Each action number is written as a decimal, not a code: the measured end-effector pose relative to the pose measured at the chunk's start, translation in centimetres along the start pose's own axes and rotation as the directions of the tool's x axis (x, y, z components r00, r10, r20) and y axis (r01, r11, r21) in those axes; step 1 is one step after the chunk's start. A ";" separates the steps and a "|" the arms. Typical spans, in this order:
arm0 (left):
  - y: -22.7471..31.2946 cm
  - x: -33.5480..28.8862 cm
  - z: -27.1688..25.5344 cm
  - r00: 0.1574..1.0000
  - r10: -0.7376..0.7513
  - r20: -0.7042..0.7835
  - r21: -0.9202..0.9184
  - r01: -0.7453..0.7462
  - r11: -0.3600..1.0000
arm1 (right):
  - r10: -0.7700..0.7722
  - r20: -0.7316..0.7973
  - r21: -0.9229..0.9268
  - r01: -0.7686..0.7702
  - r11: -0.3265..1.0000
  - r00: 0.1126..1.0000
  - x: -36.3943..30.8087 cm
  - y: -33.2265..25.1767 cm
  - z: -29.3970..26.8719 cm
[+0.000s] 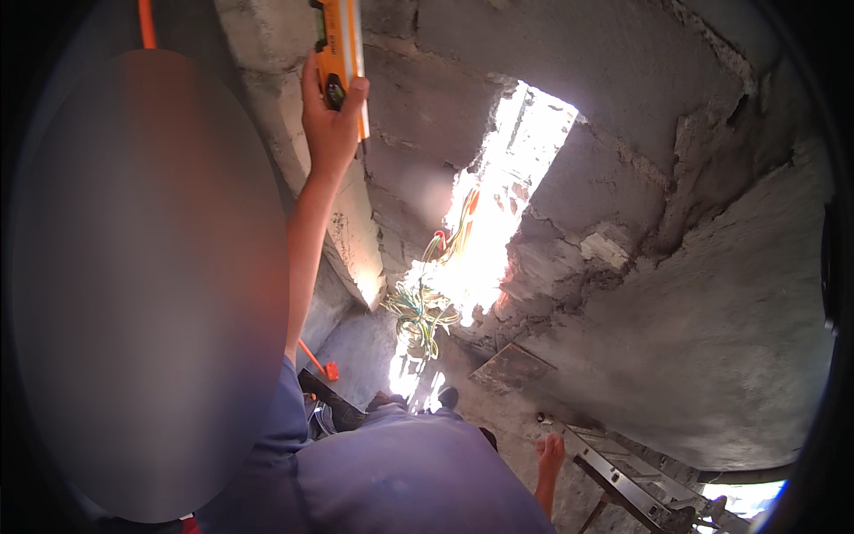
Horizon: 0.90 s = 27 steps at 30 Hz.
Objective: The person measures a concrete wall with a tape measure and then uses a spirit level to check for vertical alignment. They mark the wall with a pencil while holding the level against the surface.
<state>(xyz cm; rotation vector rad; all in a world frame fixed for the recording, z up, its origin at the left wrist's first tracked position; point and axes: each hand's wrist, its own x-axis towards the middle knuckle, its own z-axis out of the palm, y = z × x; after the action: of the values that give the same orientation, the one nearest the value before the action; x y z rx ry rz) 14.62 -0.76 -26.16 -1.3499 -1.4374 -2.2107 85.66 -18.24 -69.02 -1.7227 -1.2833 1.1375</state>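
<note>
Orange spirit level [342, 36] at the far side, left of centre; far end cut off by the frame edge. Left hand [331, 120] grasps it near its near end, thumb at right edge, fingers wrapped at left. Can't tell if level touches the rough grey wall [427, 116] behind. Right of level: bright, overexposed strip [520, 187] in the wall. Tangled loose wires [422, 307] hang by the strip's near end. Dark flat board [513, 367] to the right of the wires; red-orange tool [331, 370] to their left, nearer. Right hand [551, 449] is near, right of the person's blue shirt [382, 472], fingers curled in; can't tell if clenched on anything. Just beside it, metal ladder [623, 485], slanting toward near right. Blurred oval hides much of the left side.
</note>
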 end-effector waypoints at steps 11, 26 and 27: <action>-4.5 5.9 3.9 0.992 0.102 -0.079 0.177 -0.086 0.980 | -0.898 0.152 -0.115 0.909 0.400 0.414 8.8 -35.1 12.4; -7.0 11.0 6.0 0.954 0.288 -0.080 0.238 -0.263 0.935 | -0.801 0.345 -0.646 0.495 -0.581 -0.490 3.1 -89.9 26.7; -7.0 11.0 6.1 0.956 0.283 -0.080 0.243 -0.257 0.935 | -0.795 0.332 -0.651 0.486 -0.583 -0.508 3.2 -93.1 28.5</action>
<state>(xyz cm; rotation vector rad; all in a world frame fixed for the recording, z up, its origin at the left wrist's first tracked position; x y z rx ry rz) 7.92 11.04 -21.50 -1.2379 -1.3289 -1.8522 26.82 10.62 3.03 -0.1517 -2.0003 -1.1053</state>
